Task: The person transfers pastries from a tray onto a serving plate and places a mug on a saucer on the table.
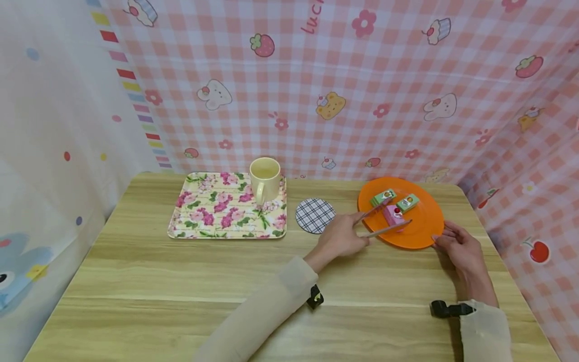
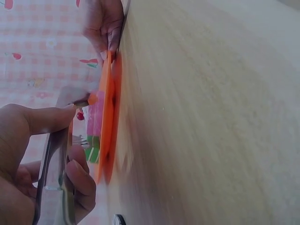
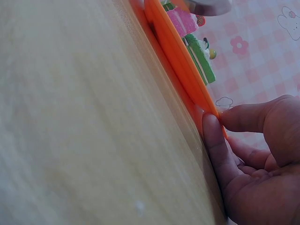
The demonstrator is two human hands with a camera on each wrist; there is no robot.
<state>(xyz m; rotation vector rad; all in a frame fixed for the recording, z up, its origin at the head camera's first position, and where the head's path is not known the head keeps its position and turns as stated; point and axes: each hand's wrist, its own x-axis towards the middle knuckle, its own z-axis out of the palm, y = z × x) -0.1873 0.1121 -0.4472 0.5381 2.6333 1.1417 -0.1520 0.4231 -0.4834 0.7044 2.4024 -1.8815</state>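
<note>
My left hand grips metal tongs from the left of an orange plate. The tongs' arms are spread above the plate, on either side of a pink toy cake slice topped with a red cherry. Behind it lie two green cake slices, a left one and a right one; one tong tip overlaps the left one in the head view. At the plate's right rim, my right hand pinches the edge, thumb on top and a finger underneath, as the right wrist view shows.
A floral tray lies at the back left, with a cream mug standing on its right end. Between tray and plate is a round checked coaster, close to my left hand. A pink checked cloth hangs behind the wooden table.
</note>
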